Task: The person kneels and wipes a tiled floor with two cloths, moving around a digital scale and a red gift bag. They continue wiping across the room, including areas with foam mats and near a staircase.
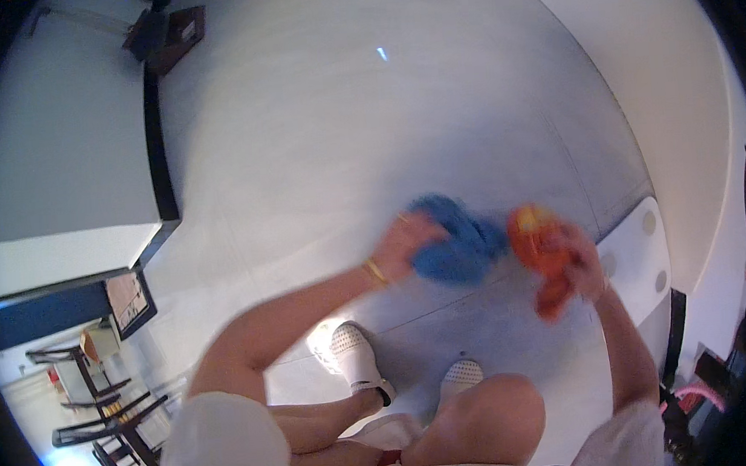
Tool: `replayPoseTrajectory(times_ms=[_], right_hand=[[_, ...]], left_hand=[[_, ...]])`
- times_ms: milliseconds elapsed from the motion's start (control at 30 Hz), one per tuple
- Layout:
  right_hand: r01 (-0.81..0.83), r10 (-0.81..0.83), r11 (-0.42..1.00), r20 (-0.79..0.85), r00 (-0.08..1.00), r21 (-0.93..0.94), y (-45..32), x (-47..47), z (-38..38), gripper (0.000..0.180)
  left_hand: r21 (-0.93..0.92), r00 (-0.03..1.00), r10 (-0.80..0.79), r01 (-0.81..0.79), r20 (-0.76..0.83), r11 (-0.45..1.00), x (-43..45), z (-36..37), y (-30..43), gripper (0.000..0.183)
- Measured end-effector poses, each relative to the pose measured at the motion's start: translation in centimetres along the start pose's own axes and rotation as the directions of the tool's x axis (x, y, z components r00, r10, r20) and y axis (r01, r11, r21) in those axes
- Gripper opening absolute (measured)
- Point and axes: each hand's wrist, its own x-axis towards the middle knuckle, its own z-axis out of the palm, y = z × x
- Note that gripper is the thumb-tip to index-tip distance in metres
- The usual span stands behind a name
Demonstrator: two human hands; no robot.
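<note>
A crumpled blue cloth (454, 247) is in my left hand (406, 244), which grips it by its left side in front of my knees. To the right, my right hand (576, 256) is closed around an orange, cloth-like bundle (533, 239) with a yellowish patch at its upper end. Part of the bundle hangs below that hand. Motion blur softens both hands and hides the exact form of the orange thing. The blue cloth and the orange bundle lie close side by side; whether they touch, I cannot tell. Beneath them is the smooth grey floor (354, 138).
My perforated white shoes (355, 356) are on the floor below my hands. A white panel (637, 261) with grey round spots stands right, by a pale wall (667, 119). At left are a dark-edged white block (68, 168), a framed picture (130, 302) and dark chairs (96, 416).
</note>
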Motion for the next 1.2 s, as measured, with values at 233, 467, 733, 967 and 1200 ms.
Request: replayPoseTrajectory(times_ms=[233, 467, 733, 967, 1200], right_hand=[[0.052, -0.028, 0.766, 0.048, 0.998, -0.64, 4.6, 24.7, 10.4, 0.063], [0.603, -0.181, 0.589, 0.638, 0.748, -0.539, 3.7, 16.3, 19.3, 0.051], [0.598, 0.267, 0.709, 0.927, 0.264, -0.374, 1.9, -7.0, 7.9, 0.031], [-0.438, 0.409, 0.894, 0.234, 0.882, 0.09, -0.5, -7.0, -4.5, 0.033], [-0.275, 0.231, 0.955, -0.307, 0.923, -0.109, 2.2, 5.2, -16.9, 0.051]], left_hand=[[0.145, 0.692, -0.694, 0.721, -0.198, 0.678, -16.3, -15.4, -12.1, 0.063], [0.577, 0.3, -0.94, 0.743, 0.165, 0.339, -21.1, 0.7, -9.1, 0.062], [0.03, 0.929, 0.163, -0.183, 0.332, 0.983, -15.6, 16.7, 7.2, 0.026], [-0.125, 0.992, -0.09, 0.1, 0.085, 0.987, -11.7, -1.9, -1.0, 0.039], [0.196, 0.703, -0.663, 0.71, -0.256, 0.677, -26.7, -20.6, -10.8, 0.053]])
